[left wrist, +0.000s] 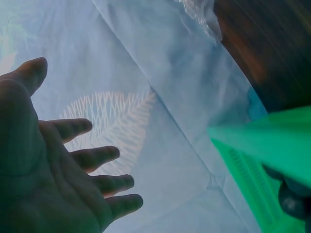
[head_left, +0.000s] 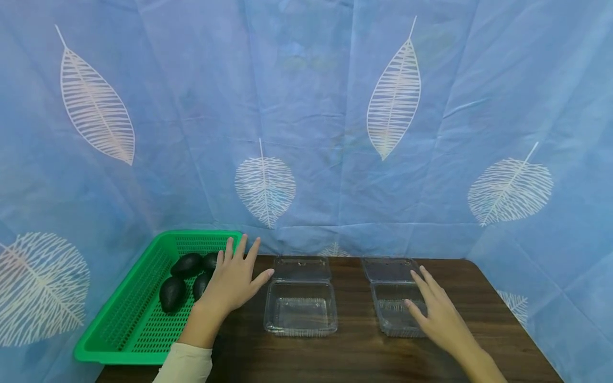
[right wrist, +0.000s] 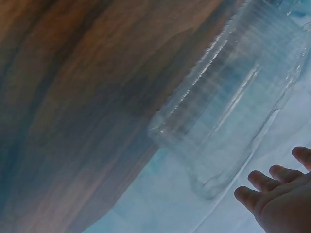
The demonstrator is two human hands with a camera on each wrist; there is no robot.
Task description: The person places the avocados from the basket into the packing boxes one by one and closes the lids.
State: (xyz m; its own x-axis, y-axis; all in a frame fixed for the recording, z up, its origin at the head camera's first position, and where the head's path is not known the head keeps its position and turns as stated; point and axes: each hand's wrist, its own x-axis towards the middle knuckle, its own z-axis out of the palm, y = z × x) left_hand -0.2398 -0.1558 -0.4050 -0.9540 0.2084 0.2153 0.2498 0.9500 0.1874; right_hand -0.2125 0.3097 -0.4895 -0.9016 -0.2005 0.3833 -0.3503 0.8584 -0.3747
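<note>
A green perforated basket [head_left: 134,324] at the table's left holds several dark avocados [head_left: 173,292]. My left hand [head_left: 233,277] hovers over the basket's right edge, fingers spread and straight, holding nothing; the left wrist view shows its open palm [left wrist: 58,165] beside the basket rim [left wrist: 262,141]. Two clear plastic clamshell boxes lie open on the wooden table: one in the middle [head_left: 300,308], one to the right [head_left: 395,308]. My right hand [head_left: 438,314] is flat over the right box's near corner with its fingers extended. The right wrist view shows that box [right wrist: 228,107] and my fingertips [right wrist: 272,184].
A blue cloth with white leaf prints [head_left: 306,122] hangs close behind and at both sides of the dark wooden table [head_left: 345,356]. The basket overhangs the table's left edge. Bare wood runs along the front, between and before the two boxes.
</note>
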